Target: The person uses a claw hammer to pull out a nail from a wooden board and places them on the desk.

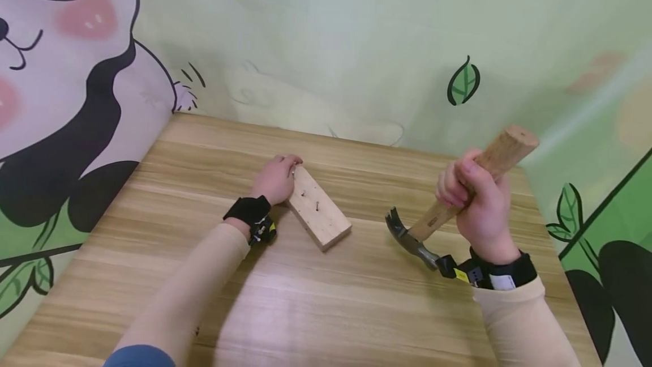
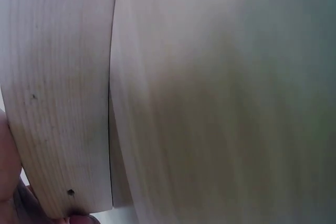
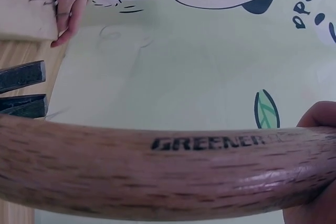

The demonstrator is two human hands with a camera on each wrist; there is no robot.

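Note:
A pale wooden block point(image 1: 323, 222) lies at a slant on the table, with nails point(image 1: 317, 207) standing up from its top face. My left hand point(image 1: 275, 179) grips its far end, fingers wrapped over that end. In the left wrist view the side of the block point(image 2: 63, 103) fills the left, with fingertips at its bottom end. To the right, my right hand point(image 1: 481, 203) holds a claw hammer point(image 1: 433, 221) by its wooden handle, raised above the table. The hammer head points down and left, apart from the block. The right wrist view shows the handle point(image 3: 157, 174) close up, marked "GREENER".
The wood-grain table point(image 1: 326, 310) extends around the block and meets a green wall point(image 1: 305, 61) at the back. A panda picture point(image 1: 102, 72) covers the left wall. A tiny dark object point(image 1: 197, 331) lies by the left forearm.

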